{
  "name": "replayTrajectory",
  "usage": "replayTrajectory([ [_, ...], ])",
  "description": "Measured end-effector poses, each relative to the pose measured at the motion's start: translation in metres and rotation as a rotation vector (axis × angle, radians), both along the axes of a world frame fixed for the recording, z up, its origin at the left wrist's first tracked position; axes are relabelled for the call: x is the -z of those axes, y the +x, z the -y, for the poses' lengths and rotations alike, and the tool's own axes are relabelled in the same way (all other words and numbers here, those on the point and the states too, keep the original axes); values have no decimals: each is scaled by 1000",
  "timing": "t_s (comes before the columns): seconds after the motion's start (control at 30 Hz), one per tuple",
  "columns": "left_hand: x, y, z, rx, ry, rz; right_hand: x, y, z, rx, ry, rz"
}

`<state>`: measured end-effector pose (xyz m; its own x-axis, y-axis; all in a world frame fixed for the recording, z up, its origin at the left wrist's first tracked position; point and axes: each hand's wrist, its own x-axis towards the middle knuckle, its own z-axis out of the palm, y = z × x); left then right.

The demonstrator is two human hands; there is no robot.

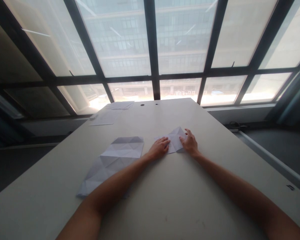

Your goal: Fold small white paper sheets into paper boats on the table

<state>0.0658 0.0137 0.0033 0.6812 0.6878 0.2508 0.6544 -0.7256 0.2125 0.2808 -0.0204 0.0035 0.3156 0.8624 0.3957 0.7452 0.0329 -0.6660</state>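
A small sheet of white paper (174,142), folded and creased with a pointed flap at its far side, lies on the white table. My left hand (160,148) rests flat on its left part, fingers stretched out. At the right end is my right hand (190,142); its thumb touches the paper and its index finger is raised apart from the thumb. That hand covers the paper's right edge. To the left lies a larger creased sheet (125,151), marked with crossing fold lines and partly hidden behind my left forearm.
Several flat paper sheets (106,117) lie at the table's far left corner. Near the far edge, a dark round hole (142,105) shows in the tabletop (150,123). Large framed windows stand behind the table. A dark mark (290,187) is near the right edge.
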Motion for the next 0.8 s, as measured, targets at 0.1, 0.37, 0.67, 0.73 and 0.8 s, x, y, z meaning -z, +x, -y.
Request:
replayTrajectory([
  [0.1, 0, 0, 0, 8, 6, -1, -2, -7, 11, -74, 30, 391],
  [0.37, 0, -1, 0, 50, -46, -52, 7, -15, 7, -513, -164, 528],
  [0.67, -1, -3, 1, 84, -56, -132, 14, -13, 3, -397, -287, 494],
  [0.73, -3, -3, 2, 96, -57, -140, 17, -11, 1, -349, -290, 484],
  [0.8, -4, -4, 2, 104, -56, -142, 20, -7, -2, -288, -286, 471],
])
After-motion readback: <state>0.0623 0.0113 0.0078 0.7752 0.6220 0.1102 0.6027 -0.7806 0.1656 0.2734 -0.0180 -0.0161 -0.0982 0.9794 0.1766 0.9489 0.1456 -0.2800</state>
